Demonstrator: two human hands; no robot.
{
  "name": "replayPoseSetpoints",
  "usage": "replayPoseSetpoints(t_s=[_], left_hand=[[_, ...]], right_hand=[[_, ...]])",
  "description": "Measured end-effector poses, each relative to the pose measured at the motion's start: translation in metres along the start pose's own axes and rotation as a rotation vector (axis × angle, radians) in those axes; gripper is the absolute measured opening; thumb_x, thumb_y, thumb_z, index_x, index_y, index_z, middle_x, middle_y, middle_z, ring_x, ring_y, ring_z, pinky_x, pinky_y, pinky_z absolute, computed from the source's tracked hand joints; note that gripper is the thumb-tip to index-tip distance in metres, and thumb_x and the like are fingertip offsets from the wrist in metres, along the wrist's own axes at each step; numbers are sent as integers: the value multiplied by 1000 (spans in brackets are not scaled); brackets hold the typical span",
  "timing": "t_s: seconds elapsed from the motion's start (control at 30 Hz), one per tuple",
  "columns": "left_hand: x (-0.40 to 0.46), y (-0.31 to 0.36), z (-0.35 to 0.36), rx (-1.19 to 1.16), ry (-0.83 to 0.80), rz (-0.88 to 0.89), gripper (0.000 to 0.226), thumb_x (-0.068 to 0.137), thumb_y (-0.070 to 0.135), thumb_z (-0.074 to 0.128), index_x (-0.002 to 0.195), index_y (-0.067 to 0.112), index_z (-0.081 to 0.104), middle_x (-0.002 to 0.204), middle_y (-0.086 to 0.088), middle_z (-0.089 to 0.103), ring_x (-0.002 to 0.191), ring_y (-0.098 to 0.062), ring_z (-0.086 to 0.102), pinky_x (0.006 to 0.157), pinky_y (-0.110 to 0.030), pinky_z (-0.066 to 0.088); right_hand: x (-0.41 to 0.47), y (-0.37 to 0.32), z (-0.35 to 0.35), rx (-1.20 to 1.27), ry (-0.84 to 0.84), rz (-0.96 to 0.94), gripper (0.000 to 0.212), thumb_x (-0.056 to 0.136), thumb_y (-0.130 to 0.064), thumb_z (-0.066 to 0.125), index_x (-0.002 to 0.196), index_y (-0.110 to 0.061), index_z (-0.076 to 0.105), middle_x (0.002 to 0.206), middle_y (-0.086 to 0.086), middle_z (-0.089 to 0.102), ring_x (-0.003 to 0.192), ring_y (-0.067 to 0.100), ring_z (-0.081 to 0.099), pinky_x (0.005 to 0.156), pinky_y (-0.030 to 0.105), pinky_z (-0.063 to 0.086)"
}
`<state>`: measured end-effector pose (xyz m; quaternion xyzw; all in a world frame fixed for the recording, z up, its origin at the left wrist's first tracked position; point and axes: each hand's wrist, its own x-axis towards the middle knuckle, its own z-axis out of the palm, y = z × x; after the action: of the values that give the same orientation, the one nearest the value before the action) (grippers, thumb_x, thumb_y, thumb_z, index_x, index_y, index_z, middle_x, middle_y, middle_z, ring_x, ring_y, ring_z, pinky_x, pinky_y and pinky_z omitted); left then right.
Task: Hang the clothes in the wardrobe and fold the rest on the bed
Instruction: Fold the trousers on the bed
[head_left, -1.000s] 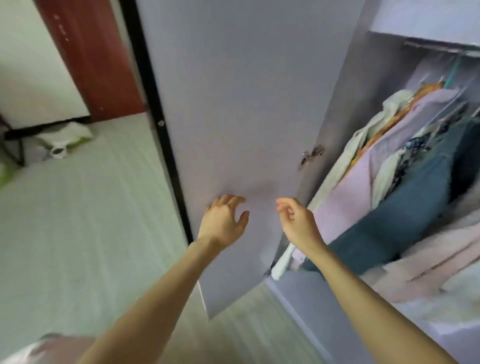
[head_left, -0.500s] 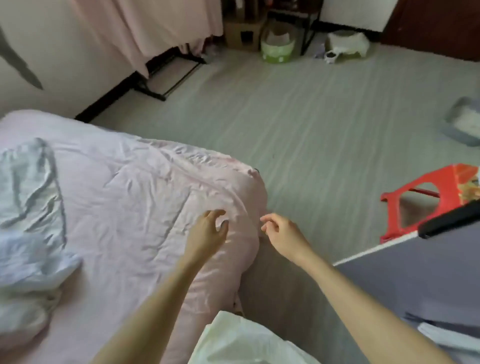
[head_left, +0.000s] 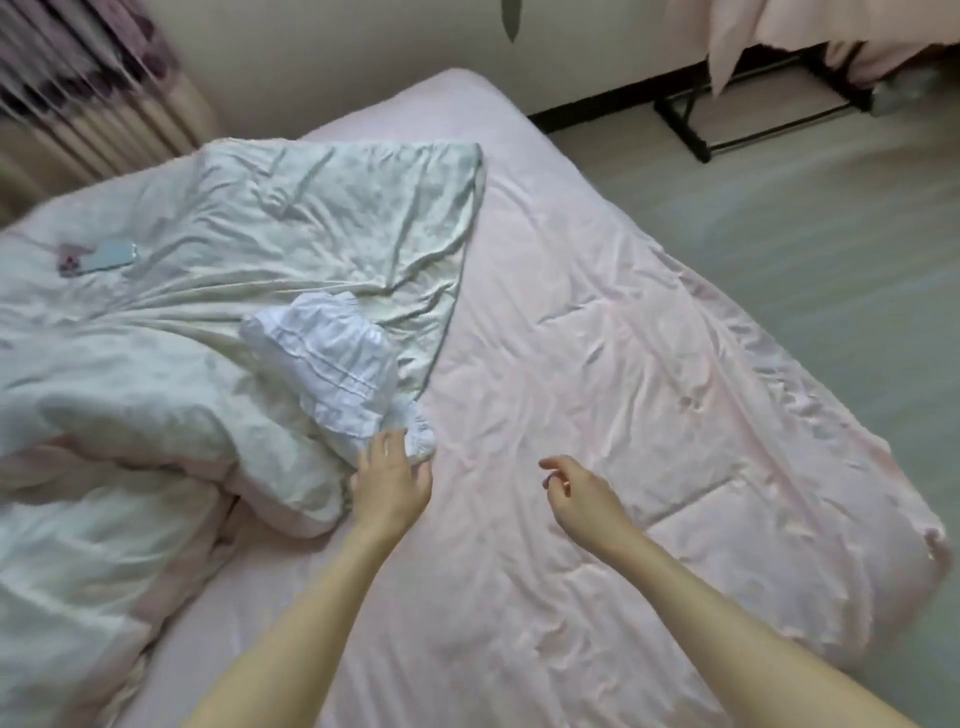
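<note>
A white ruffled garment (head_left: 332, 364) lies crumpled on the pink bed (head_left: 597, 364), partly over a pale greenish-white cloth (head_left: 322, 208) spread flat toward the head of the bed. My left hand (head_left: 392, 483) reaches out with relaxed fingers, its fingertips at the garment's lower ruffled edge. To the right, my right hand (head_left: 571, 488) hovers over the bare pink sheet with loosely curled fingers and holds nothing. The wardrobe is out of view.
A bunched white and pink duvet (head_left: 104, 457) fills the bed's left side. A phone (head_left: 109, 257) lies near the head of the bed. A black rack (head_left: 748, 119) draped with pink fabric stands on the grey floor (head_left: 831, 249) at the back right.
My view has swung from the open wardrobe, across the floor and bed corner, to the bed top. Both hands have stayed out in front, empty, and the left now reaches the white garment.
</note>
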<state>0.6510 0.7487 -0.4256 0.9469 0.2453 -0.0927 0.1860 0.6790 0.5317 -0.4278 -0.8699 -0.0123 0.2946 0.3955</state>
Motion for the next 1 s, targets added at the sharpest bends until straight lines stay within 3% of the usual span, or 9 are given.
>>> replayPoseSetpoints(t_s=[0.23,0.37,0.47,0.6,0.67,0.73,0.87,0.93,1.0], left_hand=[[118,-69,41,-29,-103,-234,99,82,42,67,147,37,-8,155,-1,-22,143,-35,-9,110,-54,19],[142,-78,55,-341,107,-236,74,85,-5,47,148,25,22,152,-12,26,132,-33,36,99,-33,35],[126,-72,46,-526,197,-141,42,83,-1,47,120,14,60,113,-12,66,105,-31,58,77,-25,39],[47,-48,42,-621,-215,157,40,71,18,57,110,14,67,103,-7,71,98,-23,64,82,-34,49],[8,-38,46,-572,-470,364,37,75,31,62,110,20,67,103,4,70,94,-6,60,84,-23,45],[-14,-33,52,-478,-562,468,36,81,38,66,113,23,66,109,13,66,95,2,52,89,-11,36],[-16,-28,47,-515,-134,121,29,83,34,68,104,14,68,104,-2,62,96,-16,53,90,-40,45],[-7,-21,38,-592,71,33,63,76,49,67,126,13,52,125,-5,49,118,-19,43,105,-38,36],[9,-15,32,-546,16,89,97,65,64,59,145,20,26,149,1,27,137,-14,21,113,-33,16]], right_hand=[[96,-5,79,-20,-127,9,37,94,-15,35,129,-18,48,119,3,61,110,22,54,84,26,38],[113,3,92,100,-132,94,35,94,-16,38,126,-19,50,116,3,60,108,21,56,90,30,43],[119,-9,84,460,-93,238,29,96,-21,47,123,-14,53,108,4,61,97,18,60,84,33,48],[124,-31,62,1004,-290,448,47,91,-47,49,122,-12,57,120,13,60,103,26,61,89,36,48],[117,-31,54,901,-278,489,46,90,-35,57,126,-7,55,114,11,64,102,25,62,88,33,50],[98,-22,48,671,-208,497,28,88,-10,59,114,-1,59,89,8,66,77,17,63,64,23,52],[53,5,27,326,-41,106,40,81,8,48,109,-20,54,86,-12,59,73,-7,57,60,4,41],[26,14,11,233,-51,-78,54,79,6,46,119,-30,47,90,-18,59,81,-12,56,71,4,40],[5,27,-2,61,-106,-204,63,74,3,45,124,-34,45,107,-19,57,100,5,56,86,18,41]])
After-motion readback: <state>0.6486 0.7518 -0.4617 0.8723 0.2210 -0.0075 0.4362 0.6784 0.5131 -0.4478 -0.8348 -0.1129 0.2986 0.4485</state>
